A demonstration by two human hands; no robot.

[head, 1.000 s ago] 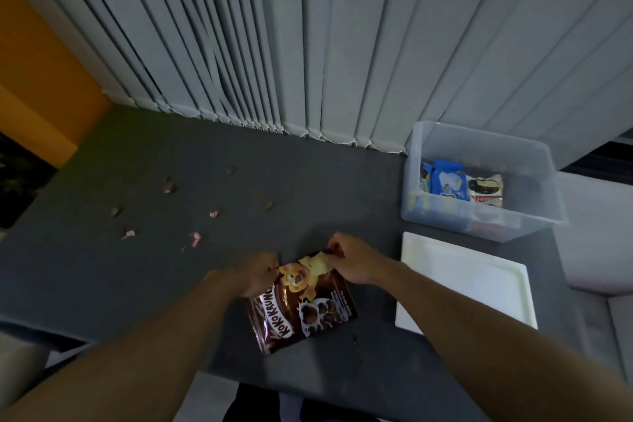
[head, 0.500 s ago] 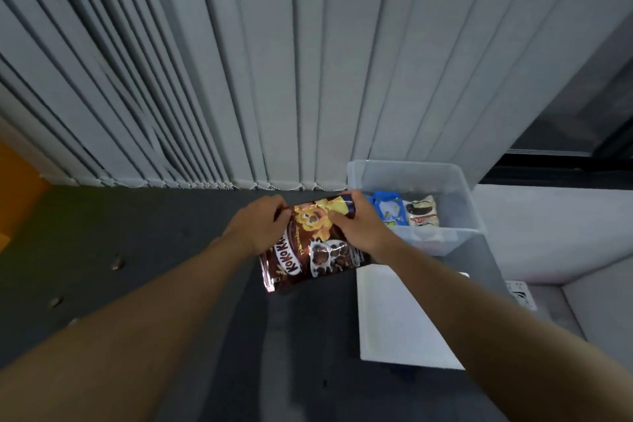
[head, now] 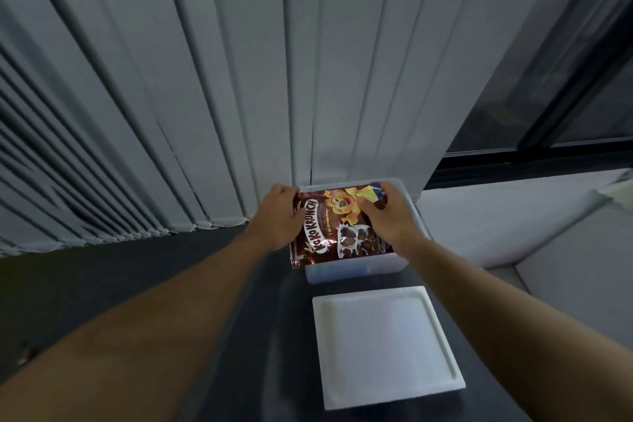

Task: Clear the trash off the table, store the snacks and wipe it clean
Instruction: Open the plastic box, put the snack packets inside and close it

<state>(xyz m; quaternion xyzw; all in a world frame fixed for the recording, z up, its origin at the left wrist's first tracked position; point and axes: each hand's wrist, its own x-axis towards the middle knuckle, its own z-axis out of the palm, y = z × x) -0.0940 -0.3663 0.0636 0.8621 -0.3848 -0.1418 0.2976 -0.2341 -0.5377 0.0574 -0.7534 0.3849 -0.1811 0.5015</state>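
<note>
A brown Koko Krunch snack bag [head: 329, 229] hangs flat over the clear plastic storage box [head: 356, 271] at the far side of the dark table [head: 102, 281]. My left hand [head: 277, 216] grips the bag's left edge. My right hand [head: 387, 216] pinches its upper right part near the yellow corner. The bag covers most of the box opening, so the box's contents are hidden.
The white box lid [head: 383, 343] lies flat on the table just in front of the box. Grey vertical blinds [head: 205, 79] hang behind the table. A dark window frame [head: 534, 154] and a pale ledge stand to the right.
Both hands lifted the snack bag off the table and carried it right and forward until it is over the storage box. The camera turned right, so the crumbs on the left left the view.
</note>
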